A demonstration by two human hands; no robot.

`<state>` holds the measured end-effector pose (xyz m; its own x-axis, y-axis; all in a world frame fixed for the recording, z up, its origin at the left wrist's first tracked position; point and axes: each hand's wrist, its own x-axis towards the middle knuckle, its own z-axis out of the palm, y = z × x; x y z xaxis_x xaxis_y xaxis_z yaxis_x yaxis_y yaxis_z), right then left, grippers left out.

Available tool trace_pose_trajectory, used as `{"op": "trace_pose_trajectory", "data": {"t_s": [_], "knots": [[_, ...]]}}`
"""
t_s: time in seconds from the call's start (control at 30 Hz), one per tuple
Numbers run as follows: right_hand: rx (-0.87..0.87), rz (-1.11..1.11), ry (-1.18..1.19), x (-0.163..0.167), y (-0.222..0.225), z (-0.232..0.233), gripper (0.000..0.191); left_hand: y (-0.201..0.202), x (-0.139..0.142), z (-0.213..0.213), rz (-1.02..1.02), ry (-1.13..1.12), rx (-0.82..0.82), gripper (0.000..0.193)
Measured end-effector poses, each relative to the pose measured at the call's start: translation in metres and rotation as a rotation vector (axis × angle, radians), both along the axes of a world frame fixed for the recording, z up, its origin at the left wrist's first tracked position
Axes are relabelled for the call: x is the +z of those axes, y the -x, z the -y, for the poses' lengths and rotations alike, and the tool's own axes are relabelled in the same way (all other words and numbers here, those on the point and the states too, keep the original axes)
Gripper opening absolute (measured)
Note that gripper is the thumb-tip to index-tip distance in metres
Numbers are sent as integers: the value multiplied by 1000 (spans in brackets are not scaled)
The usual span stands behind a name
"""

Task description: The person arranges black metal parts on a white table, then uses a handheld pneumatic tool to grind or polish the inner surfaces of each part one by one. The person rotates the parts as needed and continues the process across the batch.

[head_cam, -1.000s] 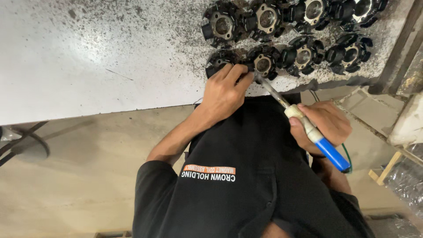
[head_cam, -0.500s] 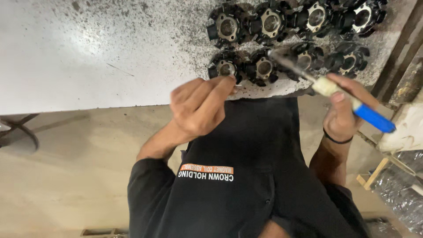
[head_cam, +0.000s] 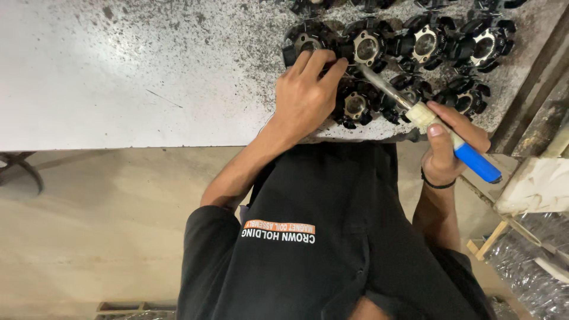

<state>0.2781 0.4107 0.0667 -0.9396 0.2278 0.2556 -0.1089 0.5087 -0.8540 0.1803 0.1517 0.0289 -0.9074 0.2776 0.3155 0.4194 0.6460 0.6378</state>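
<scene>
Now: left hand (head_cam: pixel 305 101) back down flat on a black round part (head_cam: pixel 354 105) at bench (head_cam: pixel 118 71) edge, right hand (head_cam: pixel 444 148) fisted on blue-handled tool (head_cam: pixel 427 118), tip returned among parts.
</scene>
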Motion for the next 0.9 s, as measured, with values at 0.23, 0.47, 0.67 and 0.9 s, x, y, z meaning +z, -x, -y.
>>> {"op": "trace_pose_trajectory", "data": {"t_s": [0.23,0.47,0.67,0.9], "knots": [[299,102,-93,39,25,2,28,4,2,1,22,19,-54,31],[497,32,-351,82,59,34,26,3,-2,-8,82,12,-93,27],[443,81,-216,81,61,20,27,10,26,3,123,-107,-117,28],[83,-164,409,-2,65,1,28,45,85,48,-136,-164,-90,29]]}}
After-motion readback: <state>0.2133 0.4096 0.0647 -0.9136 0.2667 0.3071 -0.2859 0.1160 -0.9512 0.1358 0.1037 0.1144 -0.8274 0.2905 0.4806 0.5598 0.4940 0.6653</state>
